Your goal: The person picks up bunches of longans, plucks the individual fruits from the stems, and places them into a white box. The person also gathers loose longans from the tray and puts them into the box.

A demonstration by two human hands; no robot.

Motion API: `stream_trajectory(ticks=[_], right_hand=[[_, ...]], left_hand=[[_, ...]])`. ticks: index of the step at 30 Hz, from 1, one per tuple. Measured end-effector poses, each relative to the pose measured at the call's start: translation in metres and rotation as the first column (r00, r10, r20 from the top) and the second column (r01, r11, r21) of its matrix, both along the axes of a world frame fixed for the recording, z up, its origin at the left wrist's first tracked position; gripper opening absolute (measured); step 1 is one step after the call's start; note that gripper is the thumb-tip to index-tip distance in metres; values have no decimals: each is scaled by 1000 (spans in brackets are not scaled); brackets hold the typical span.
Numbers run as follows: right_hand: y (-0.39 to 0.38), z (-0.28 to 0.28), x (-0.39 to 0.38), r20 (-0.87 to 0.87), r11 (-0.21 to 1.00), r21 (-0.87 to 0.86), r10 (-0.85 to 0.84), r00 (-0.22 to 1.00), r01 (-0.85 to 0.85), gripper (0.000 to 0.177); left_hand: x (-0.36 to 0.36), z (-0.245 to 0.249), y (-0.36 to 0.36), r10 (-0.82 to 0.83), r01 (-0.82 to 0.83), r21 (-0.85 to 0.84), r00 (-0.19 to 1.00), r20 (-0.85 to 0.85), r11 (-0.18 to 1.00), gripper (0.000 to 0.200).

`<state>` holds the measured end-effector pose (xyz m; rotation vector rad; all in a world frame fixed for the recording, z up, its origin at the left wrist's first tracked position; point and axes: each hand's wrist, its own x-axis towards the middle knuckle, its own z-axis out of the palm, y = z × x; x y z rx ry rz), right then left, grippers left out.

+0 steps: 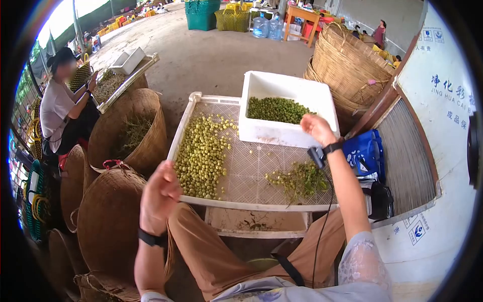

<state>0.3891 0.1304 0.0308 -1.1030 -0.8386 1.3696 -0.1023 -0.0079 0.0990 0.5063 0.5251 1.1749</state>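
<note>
My left hand [160, 194] is raised over the left front edge of the white mesh tray [246, 173], its fingers loosely curled and what they may hold hidden. A wide pile of pale green round fruits [201, 156] covers the tray's left side. My right hand [318, 129] hovers at the near right rim of the white foam box [276, 132], fingers bent, contents too small to make out. Darker green fruits [276, 109] lie inside that box. Stems and leaves [304, 182] are heaped at the tray's front right, below my right hand.
Woven baskets [113, 216] stand at my left, and a large one [347, 63] at the back right. A person [63, 100] sits at another tray [126, 83] on the left. A blue bag [366, 153] is beside the white panel [453, 151] on the right.
</note>
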Motion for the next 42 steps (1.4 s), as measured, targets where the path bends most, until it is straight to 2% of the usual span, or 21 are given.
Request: stream_trajectory(ticks=[1, 2, 3, 4, 6, 7, 8, 10, 11, 13, 18, 20, 21, 23, 24, 27, 29, 36, 39, 41, 42], right_hand=[[-21, 2, -24, 189, 995, 25, 89, 978, -96, 14], [-38, -1, -37, 416, 981, -125, 186, 890, -147, 11], [-51, -12, -51, 613, 960, -208, 276, 740, -185, 13], [-61, -28, -60, 696, 924, -282, 381, 608, -257, 13], [-85, -55, -81, 853, 932, -210, 322, 410, -294, 25], [-89, -87, -84, 941, 918, -61, 184, 283, -392, 31], [-93, -102, -92, 957, 888, -170, 252, 144, -427, 21], [-112, -123, -116, 994, 881, 58, -8, 108, -469, 10], [-117, -127, -127, 994, 878, 63, -10, 113, -474, 10], [-120, -131, -143, 955, 879, -109, -37, -294, -465, 13], [-100, -127, -132, 967, 924, -97, 0, -254, -370, 11], [-94, -114, -111, 955, 955, -65, 144, 261, -290, 12], [-97, -107, -105, 956, 955, -62, 141, 257, -291, 12], [-100, -94, -95, 877, 982, -30, 115, 467, -185, 14], [-103, -91, -92, 879, 983, -29, 113, 464, -183, 14], [-115, -66, -86, 704, 997, 58, 0, 710, -57, 17], [-118, -59, -79, 665, 997, 53, 5, 747, -53, 17], [-133, -21, -73, 514, 992, 125, -55, 856, -12, 20], [-142, 0, -78, 445, 992, 89, 43, 894, -91, 19], [-149, 8, -83, 458, 983, 81, 108, 882, -163, 18], [-152, 9, -86, 469, 970, 69, 175, 866, -234, 18]], left_hand=[[17, -6, -9, -32, 37, -74, 997, 72, 997, 11], [36, -9, -17, -87, 96, -97, 992, 90, 991, 9], [53, -16, -24, -124, 147, -140, 979, 161, 979, 8], [68, -24, -29, -165, 201, -148, 960, 226, 968, 9], [96, -42, -40, -188, 261, -225, 935, 301, 939, 10], [108, -51, -46, -209, 306, -262, 917, 341, 915, 10], [119, -59, -53, -227, 350, -295, 897, 380, 889, 11], [134, -72, -66, -233, 399, -335, 867, 440, 854, 11], [139, -79, -73, -242, 421, -359, 861, 448, 833, 11], [146, -95, -87, -257, 433, -359, 859, 443, 827, 11], [131, -99, -101, -216, 375, -418, 899, 380, 828, 16], [129, -112, -95, -201, 364, -415, 900, 386, 834, 15], [131, -116, -92, -208, 356, -410, 909, 362, 840, 13], [138, -118, -86, -231, 346, -398, 922, 310, 850, 10], [141, -120, -84, -233, 350, -395, 921, 313, 849, 10], [150, -120, -75, -275, 355, -357, 927, 256, 864, 10], [160, -112, -68, -273, 275, -313, 961, 49, 909, 11], [187, -103, -46, -267, 241, -202, 958, -108, 949, 22], [200, -96, -38, -234, 206, -128, 934, -269, 970, 33], [205, -93, -32, -70, 136, 98, 863, -500, 986, 40], [208, -98, -28, -70, 135, 94, 862, -502, 986, 40]])
